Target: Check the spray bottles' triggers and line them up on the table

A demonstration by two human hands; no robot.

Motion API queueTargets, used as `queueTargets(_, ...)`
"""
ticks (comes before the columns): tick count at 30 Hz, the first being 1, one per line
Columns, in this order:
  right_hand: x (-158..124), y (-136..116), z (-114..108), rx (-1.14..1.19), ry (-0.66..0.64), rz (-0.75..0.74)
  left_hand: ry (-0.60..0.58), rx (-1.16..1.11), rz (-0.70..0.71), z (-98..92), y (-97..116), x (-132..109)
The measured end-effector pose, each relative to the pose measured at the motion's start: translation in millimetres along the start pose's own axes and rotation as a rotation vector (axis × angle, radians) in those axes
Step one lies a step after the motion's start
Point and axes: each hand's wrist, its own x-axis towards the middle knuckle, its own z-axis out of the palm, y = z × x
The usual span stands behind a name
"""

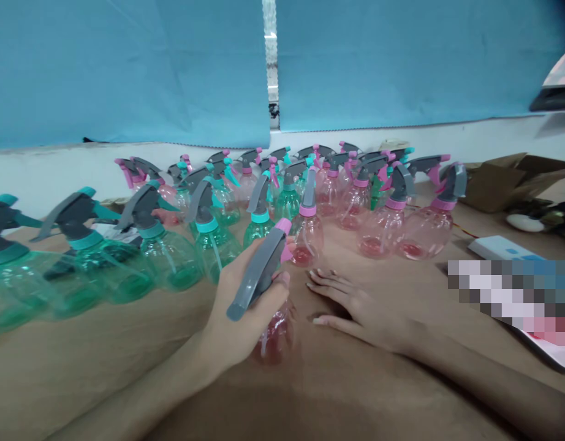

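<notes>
My left hand (239,318) is wrapped round a pink spray bottle (274,335) with a grey trigger head, holding it just in front of me on the brown table (126,361). Beside it, my right hand (351,303) lies flat on the table with its fingers stretched out, holding nothing. Its fingertips point left, close to the held bottle. Behind both hands stand several green spray bottles (170,257) on the left and several pink spray bottles (383,229) on the right.
A blue sheet (126,67) hangs behind the table above a white ledge. An open cardboard box (507,177) sits at the far right. A white flat device (498,247) and papers lie near the right edge.
</notes>
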Motion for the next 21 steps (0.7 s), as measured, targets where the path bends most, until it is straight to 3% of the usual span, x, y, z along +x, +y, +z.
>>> queueTargets(21,0.6,-0.7,0.1,-0.03,-0.017,0.012,-0.026,-0.008,0.039,-6.4,8.7,4.0)
